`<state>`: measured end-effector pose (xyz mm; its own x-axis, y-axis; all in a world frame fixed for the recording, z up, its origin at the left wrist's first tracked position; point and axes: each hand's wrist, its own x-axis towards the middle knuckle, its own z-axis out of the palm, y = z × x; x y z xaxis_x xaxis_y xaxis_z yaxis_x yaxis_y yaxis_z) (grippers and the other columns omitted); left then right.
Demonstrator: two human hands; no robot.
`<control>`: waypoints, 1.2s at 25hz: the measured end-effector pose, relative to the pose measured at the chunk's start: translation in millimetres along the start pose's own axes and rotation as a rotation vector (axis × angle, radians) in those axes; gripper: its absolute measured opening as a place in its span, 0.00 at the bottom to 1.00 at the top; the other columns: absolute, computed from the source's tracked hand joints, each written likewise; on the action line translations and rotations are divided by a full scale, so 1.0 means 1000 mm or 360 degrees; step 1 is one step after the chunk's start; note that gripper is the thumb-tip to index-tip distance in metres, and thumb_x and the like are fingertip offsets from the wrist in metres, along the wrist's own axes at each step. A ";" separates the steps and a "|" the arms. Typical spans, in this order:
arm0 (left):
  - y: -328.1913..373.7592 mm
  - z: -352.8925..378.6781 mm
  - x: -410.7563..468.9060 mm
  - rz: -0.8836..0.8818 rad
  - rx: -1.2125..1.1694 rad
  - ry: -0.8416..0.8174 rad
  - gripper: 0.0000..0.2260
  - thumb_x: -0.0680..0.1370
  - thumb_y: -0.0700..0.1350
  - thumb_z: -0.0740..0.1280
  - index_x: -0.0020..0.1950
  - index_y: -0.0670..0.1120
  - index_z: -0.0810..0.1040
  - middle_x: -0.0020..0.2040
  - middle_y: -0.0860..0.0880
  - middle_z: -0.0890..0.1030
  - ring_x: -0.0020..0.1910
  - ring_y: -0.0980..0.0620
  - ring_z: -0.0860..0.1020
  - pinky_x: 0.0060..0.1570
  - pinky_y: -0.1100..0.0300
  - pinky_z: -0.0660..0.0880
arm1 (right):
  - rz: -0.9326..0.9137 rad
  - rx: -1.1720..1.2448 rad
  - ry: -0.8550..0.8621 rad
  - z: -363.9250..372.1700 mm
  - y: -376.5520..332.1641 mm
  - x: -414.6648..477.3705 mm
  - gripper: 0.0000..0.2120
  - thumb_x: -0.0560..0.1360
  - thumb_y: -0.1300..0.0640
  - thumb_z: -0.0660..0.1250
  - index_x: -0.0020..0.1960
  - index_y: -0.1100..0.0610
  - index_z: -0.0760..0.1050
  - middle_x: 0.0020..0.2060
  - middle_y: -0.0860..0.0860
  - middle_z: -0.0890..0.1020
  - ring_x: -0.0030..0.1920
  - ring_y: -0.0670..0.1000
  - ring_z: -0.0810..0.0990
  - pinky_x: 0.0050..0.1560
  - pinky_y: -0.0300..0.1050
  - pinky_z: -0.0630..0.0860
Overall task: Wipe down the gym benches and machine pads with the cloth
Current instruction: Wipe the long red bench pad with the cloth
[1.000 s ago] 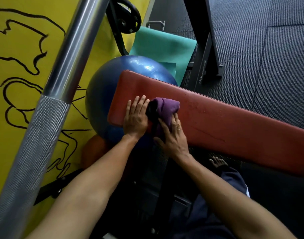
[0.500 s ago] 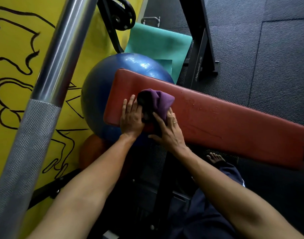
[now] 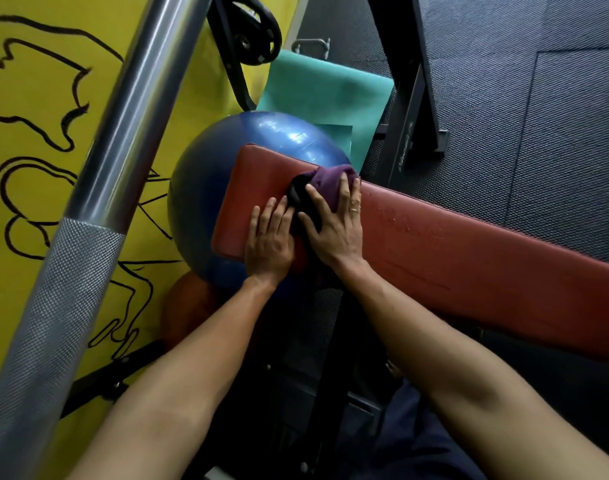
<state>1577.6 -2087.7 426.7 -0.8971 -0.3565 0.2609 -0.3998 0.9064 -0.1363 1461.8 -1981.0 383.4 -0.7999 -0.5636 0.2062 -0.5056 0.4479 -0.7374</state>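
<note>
Cloth (image 3: 325,181) is lying bunched on the bench (image 3: 469,258), at its far edge near one end. My right hand (image 3: 334,230) is pressing it with spread, straight fingers, and my left hand (image 3: 270,237) is resting flat beside it. I'm judging most of the bench is awaiting wiping.

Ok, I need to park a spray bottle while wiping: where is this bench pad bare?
Bare: the red bench pad from the right hand to the picture's right edge; a small patch between the left hand and the pad's end. Crowded: around the purple cloth.
</note>
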 end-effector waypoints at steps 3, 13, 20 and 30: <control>0.000 -0.002 0.001 0.0018 0.0037 -0.0005 0.21 0.79 0.40 0.62 0.73 0.45 0.73 0.75 0.47 0.71 0.76 0.45 0.67 0.75 0.42 0.61 | 0.0034 0.0027 0.0176 0.008 0.001 0.004 0.16 0.77 0.43 0.68 0.56 0.54 0.81 0.71 0.62 0.68 0.75 0.68 0.64 0.72 0.61 0.69; 0.036 0.009 0.043 0.0100 -0.0186 -0.0123 0.23 0.76 0.40 0.58 0.70 0.42 0.75 0.71 0.43 0.75 0.73 0.42 0.68 0.77 0.42 0.58 | 0.0596 0.0279 0.0269 -0.037 0.059 0.016 0.27 0.72 0.50 0.68 0.70 0.45 0.67 0.72 0.53 0.70 0.68 0.60 0.73 0.62 0.57 0.76; 0.058 0.021 0.080 0.0330 -0.0155 -0.0243 0.23 0.76 0.42 0.59 0.72 0.42 0.74 0.71 0.43 0.74 0.74 0.43 0.68 0.77 0.43 0.58 | 0.0471 -0.0075 0.0222 -0.038 0.080 0.007 0.16 0.77 0.48 0.68 0.64 0.46 0.80 0.69 0.55 0.76 0.66 0.60 0.77 0.59 0.56 0.79; 0.074 0.044 0.079 0.0274 0.0010 -0.0197 0.22 0.81 0.47 0.56 0.76 0.45 0.70 0.76 0.45 0.70 0.77 0.45 0.66 0.78 0.44 0.56 | 0.0632 -0.0081 0.0059 -0.042 0.054 0.055 0.18 0.74 0.42 0.65 0.59 0.47 0.81 0.63 0.55 0.77 0.59 0.60 0.77 0.61 0.55 0.76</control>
<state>1468.5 -2058.5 394.8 -0.9683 -0.2220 0.1142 -0.2396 0.9550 -0.1750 1376.5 -1958.7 381.9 -0.9470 -0.3147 -0.0649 -0.1693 0.6603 -0.7317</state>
